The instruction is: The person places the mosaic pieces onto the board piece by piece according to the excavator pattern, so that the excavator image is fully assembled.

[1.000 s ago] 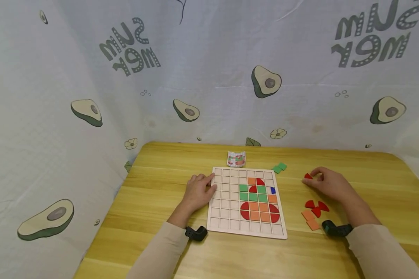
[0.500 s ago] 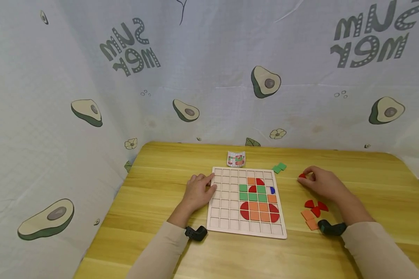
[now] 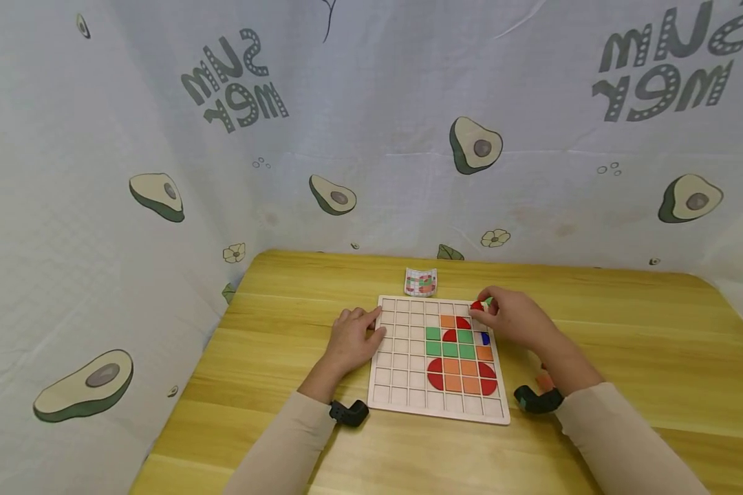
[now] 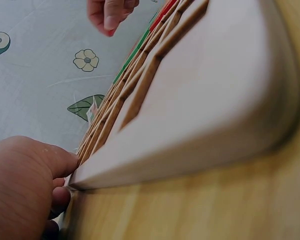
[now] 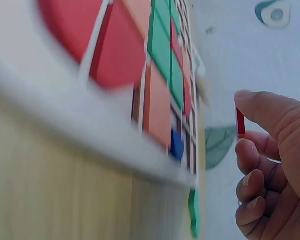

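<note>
At the far right corner of the pale grid board [image 3: 400,377], the right hand [image 3: 515,318] pinches a red quarter-circle tile [image 3: 477,306] between thumb and fingertip – at the board's left edge the left hand [image 3: 350,341] rests, its thumb and index finger spread apart

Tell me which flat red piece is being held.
The flat red piece pinched by the right hand; those on the pale square gridded board lie in its cells, ungripped.

The left hand [image 4: 27,185] touches a gridded board [image 4: 210,80]; beyond, the right hand [image 4: 111,13] holds a red piece [image 4: 111,33].
</note>
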Demonstrator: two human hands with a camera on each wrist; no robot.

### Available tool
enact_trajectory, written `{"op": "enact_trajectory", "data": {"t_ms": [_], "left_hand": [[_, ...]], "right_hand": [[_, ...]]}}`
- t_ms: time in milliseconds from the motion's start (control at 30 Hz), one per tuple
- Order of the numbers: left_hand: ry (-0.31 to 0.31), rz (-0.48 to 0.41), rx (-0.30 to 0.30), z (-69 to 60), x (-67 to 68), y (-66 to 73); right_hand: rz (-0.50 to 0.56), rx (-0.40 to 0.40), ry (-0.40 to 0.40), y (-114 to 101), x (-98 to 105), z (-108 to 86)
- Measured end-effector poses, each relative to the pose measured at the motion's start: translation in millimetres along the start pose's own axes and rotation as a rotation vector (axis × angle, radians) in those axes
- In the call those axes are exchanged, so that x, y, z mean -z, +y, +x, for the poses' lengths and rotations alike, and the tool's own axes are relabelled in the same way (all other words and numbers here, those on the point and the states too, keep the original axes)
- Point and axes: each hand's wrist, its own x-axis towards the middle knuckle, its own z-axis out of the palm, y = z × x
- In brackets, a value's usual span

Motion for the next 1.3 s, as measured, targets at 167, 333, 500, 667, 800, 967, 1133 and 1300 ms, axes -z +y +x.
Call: {"op": "enact_trajectory", "data": {"t_ms": [167, 333, 500, 667, 800, 967, 1133, 1300], "left_hand": [[-0.004, 0.001, 0.005, 0.8, -0.1, -0.2], [-0.009, -0.001, 0.012, 1.3, -0.3, -0.8], [-0.010, -0.005, 0.007, 1.3, -0.8, -0.3], [-0.016, -0.002, 0.014, 1.5, -0.2, 0.3], [-0.011, -0.002, 0.012, 1.0, 1.0, 0.5], [-0.003, -0.013, 0.009, -0.3, 2.0, 0.9], [-0.006, -0.009, 0.009, -0.2, 1.3, 0.6], [-0.009, -0.009, 0.011, 0.5, 1.0, 0.3]], "right_hand": [[0.005, 0.058, -0.020, -26, -13, 7.6], [-0.029, 0.084, -0.050, -47, -30, 17.4], [-0.082, 0.073, -0.061, -55, -43, 25.3], [-0.095, 0.060, -0.046, -55, -46, 25.6], [-0.098, 0.042, -0.038, -54, -46, 25.2], [-0.070, 0.075, -0.033, -55, -44, 25.3], [-0.045, 0.157, -0.072, -54, -44, 26.3], [-0.042, 0.151, -0.090, -51, -44, 26.1]]}}
